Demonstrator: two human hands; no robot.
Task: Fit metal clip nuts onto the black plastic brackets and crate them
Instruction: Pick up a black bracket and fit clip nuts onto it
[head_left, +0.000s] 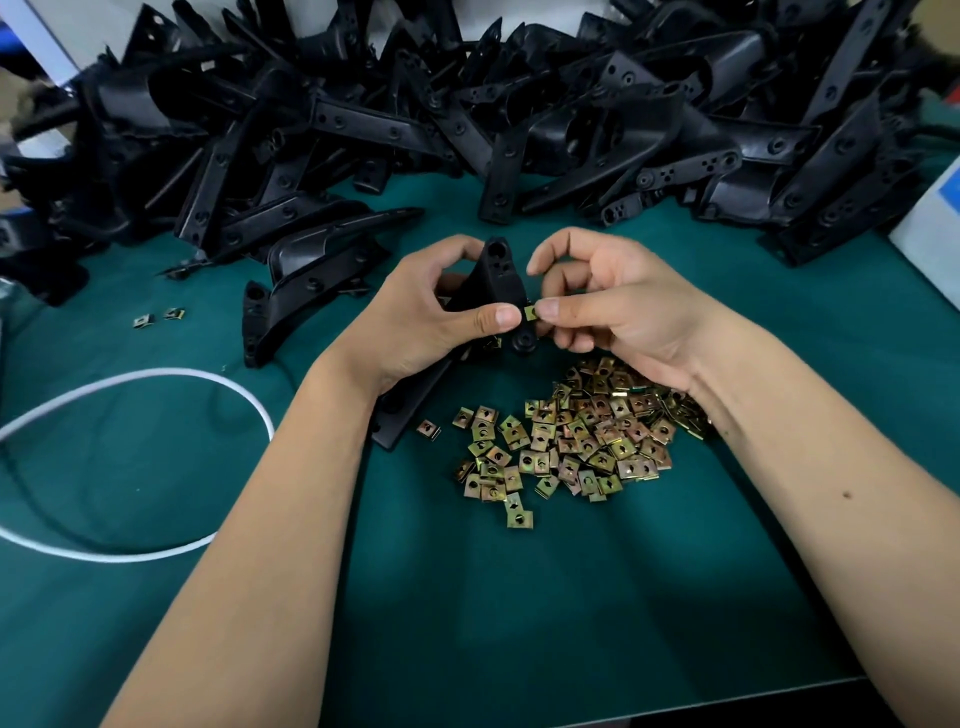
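Observation:
My left hand (415, 317) grips a black plastic bracket (497, 275) held upright over the green table mat, thumb pressed on its lower edge. My right hand (602, 301) pinches a brass-coloured metal clip nut (530, 312) between thumb and forefinger, right against the bracket's side tab. The bracket's long lower arm (400, 415) runs down under my left wrist to the mat. A loose heap of clip nuts (571, 441) lies on the mat just below my hands.
A big pile of black brackets (467, 114) fills the back of the table. Two more brackets (306, 280) lie left of my hands, with two stray clip nuts (158, 317). A white cable (156, 374) loops at left. A white box (930, 228) stands at right.

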